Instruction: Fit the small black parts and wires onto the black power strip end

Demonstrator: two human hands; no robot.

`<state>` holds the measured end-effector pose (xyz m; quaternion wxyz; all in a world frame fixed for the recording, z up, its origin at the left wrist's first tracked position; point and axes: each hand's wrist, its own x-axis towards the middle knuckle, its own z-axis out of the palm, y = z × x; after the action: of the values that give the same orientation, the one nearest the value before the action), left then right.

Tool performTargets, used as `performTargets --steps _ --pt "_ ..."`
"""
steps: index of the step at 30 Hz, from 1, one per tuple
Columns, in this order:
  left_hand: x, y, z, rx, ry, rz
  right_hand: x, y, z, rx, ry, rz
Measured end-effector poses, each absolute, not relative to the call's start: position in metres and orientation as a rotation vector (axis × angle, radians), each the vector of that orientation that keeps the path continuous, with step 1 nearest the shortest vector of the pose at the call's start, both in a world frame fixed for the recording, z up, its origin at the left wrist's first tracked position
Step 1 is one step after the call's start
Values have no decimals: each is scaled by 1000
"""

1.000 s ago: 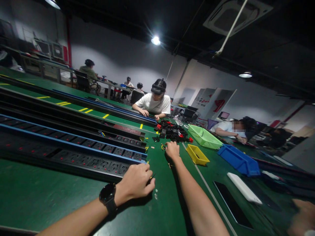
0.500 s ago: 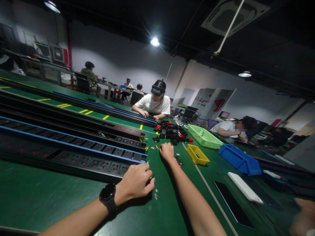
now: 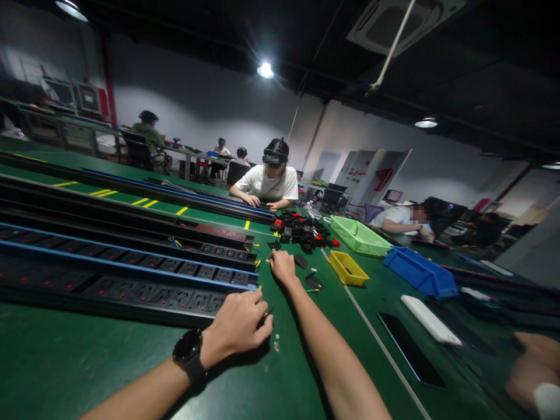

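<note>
My left hand, a black watch on its wrist, rests closed on the green table at the near end of a long black power strip with a blue rail. A thin dark tip pokes out of the fist; I cannot make out what it is. My right hand is stretched far forward, fingers curled down on the table among small loose bits, just short of a pile of black and red parts. What it holds, if anything, is hidden. Two flat black pieces lie to its right.
Several more long power strips run along the left. A yellow bin, a green basket and a blue bin stand at right, with a white bar nearer. People sit across the table and behind.
My right hand has drawn back to the left and slightly toward me from the parts pile. My left hand has stayed put. The view has tilted a little.
</note>
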<state>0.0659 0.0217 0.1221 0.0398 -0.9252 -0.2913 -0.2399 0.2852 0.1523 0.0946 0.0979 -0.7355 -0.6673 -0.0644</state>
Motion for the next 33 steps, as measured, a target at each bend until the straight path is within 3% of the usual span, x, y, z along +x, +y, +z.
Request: performTargets --steps 13,21,27,33 --pt "65 23 127 -2833 -853 -720 308 64 92 -1775 -2149 -44" --pt "65 23 130 -2814 -864 -717 327 42 94 -1595 -2100 262" --pt "65 22 132 -2811 -837 -756 354 43 111 -1669 -1911 165" --pt "65 22 132 -2817 -845 -754 341 32 110 -1741 -2132 112"
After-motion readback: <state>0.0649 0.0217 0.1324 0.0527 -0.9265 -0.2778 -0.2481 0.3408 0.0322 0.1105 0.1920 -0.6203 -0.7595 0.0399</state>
